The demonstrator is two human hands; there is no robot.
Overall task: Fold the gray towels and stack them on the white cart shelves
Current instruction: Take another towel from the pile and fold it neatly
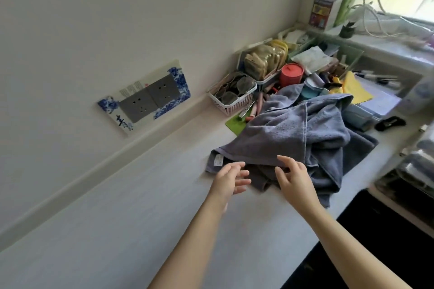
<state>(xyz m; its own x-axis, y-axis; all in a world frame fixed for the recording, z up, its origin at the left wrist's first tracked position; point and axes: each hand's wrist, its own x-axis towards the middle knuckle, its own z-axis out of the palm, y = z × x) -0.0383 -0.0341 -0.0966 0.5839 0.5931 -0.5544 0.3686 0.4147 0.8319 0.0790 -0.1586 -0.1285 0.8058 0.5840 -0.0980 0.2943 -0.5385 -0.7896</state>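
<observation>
A heap of gray towels (pixel 296 134) lies rumpled on the pale tabletop (pixel 131 206), bunched up against the clutter at the far end, with one corner flopped toward the person and a small white label (pixel 218 160) showing on that corner. Both bare arms reach in from the near edge. The left hand (pixel 229 180) hangs just at the towel's near corner, fingers spread and loosely bent, its grip wide and closed on nothing; whether the fingertips brush the cloth I cannot tell. The right hand (pixel 293 177) is over the front fold of the heap, fingers likewise loose and parted, its grip wide too, holding nothing, the fingertips at or just above the fabric. Behind the towels stands a white slatted basket (pixel 231 101) with what look like glasses in it, and beside that a larger tray of gold packets (pixel 265 60). A round red container (pixel 291 75) sits just beyond the heap, touching or nearly touching its far edge, and a yellow cloth (pixel 354 90) lies to the right of it. A green mat (pixel 234 122) pokes out from under the towels' left side. On the wall to the left is a double gray socket (pixel 150 98) framed in blue-and-white pattern. A black clip (pixel 389 122) rests on the tabletop to the right of the heap.
</observation>
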